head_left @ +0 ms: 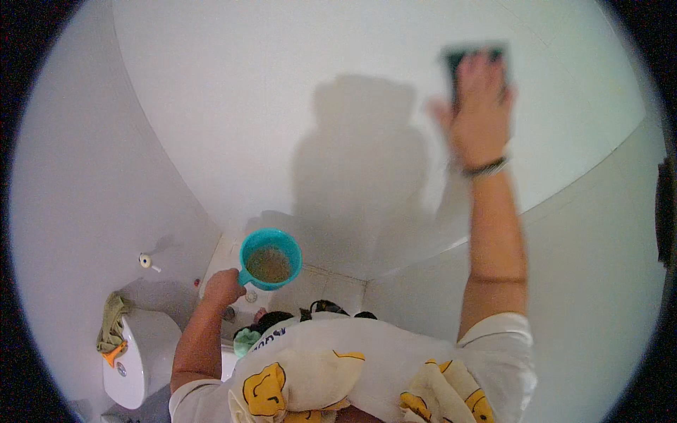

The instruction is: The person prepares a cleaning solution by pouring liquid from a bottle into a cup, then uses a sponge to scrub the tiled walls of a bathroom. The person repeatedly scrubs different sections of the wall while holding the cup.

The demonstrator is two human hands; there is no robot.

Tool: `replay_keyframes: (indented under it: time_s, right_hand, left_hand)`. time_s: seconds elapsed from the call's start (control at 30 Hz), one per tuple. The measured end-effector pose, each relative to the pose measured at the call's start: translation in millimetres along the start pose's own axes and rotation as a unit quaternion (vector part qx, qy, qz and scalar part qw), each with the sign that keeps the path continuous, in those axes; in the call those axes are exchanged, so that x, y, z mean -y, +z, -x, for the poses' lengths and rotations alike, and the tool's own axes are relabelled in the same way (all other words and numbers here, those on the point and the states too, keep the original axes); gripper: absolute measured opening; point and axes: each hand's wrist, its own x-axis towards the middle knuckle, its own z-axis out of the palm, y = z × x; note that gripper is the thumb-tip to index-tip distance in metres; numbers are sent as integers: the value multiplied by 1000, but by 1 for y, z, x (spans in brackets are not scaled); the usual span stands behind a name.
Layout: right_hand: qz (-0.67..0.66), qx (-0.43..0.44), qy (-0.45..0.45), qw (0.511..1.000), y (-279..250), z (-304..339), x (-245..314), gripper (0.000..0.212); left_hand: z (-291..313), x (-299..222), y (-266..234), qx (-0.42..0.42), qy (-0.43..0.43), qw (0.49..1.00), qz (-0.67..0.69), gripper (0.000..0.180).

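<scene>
My left hand [224, 287] is wrapped round the handle of a teal plastic dipper [245, 255]. Inside the dipper is some murky brownish liquid [269, 265] with specks or foam. High on the right, my right hand [483, 120] lies with its fingers stretched over a dark green scouring pad [453, 65], pressing it against the white wall [233, 106]. That hand and the pad are blurred. A dark band [485, 168] circles the right wrist.
At lower left stands a white toilet tank [134, 381] with an olive cloth [113, 321] and an orange item [113, 354] on it. A small white fitting [145, 260] sticks out of the left wall. Below the dipper lies a tiled floor [337, 290]. A dark object [664, 211] shows at the right edge.
</scene>
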Motion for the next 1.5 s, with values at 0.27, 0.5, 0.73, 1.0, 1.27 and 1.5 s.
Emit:
replay_keyframes:
  time_s: [0.27,0.5,0.73,1.0,1.27,1.5]
  right_hand:
    - [23,-182,-81,980,-30,-72,-38,65]
    - [-185,286,-250,906,156,190,27,50]
    - [-44,47,-144,987,34,-1,-18,59]
    - [10,-261,-150,954,-183,-199,-125,63]
    - [44,194,-357,913,-39,50,33,62]
    - [111,76,-283,950,-111,-60,38,55]
  left_hand:
    - [7,-4,-2,-50,-56,997,10,32]
    - [36,-32,-7,-65,-83,992,63,32]
    - [95,-29,-25,-58,-123,989,53,28]
    - [111,-36,-47,-112,-21,984,137,26]
    - [173,-5,-74,-98,-70,980,160,27]
    - [207,27,-68,-91,-128,976,150,32]
